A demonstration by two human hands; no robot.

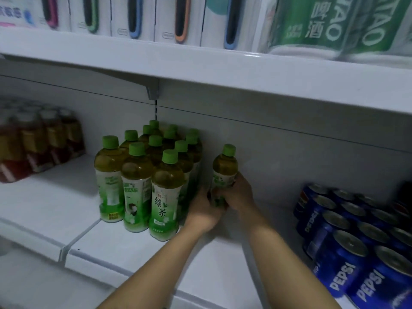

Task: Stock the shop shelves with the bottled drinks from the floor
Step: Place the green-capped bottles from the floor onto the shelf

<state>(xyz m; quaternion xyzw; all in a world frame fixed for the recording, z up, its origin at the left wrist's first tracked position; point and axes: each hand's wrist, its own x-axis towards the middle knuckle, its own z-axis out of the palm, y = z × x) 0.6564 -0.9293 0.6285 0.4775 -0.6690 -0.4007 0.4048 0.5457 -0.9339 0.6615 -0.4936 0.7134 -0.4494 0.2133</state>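
Both hands on one bottle. It is upright over the shelf, near the back panel and just right of the bottle group, with a narrow gap between them. The hands hide its base, so can't tell if it's seated on the shelf.

Left hand grips it low from the left, right hand grips from the right at label height. Fingers of both are curled round the lower half and pressed together. Fingertips are blurred, so can't tell more.

Bottle: clear plastic, yellow-green liquid, round shoulder, ribbed green screw cap, glossy white-green wrap label. The bottle group is the same type, packed tight in rows running front to back, all upright.

Shelf: white painted metal, flat and smooth, with a seam between two panels left of centre. The upper shelf is the same finish and sits on a grey bracket hooked into a slotted upright.

Right end of the shelf: blue cans, cylindrical with shiny metal tops, marked PEPSI, close-packed. Left end: red bottles with pale caps, too blurred for more.

On the upper shelf stand white boxes with long oval windows rimmed pink, green, blue and orange. Right of them is a green beer pack in glossy shrink film.
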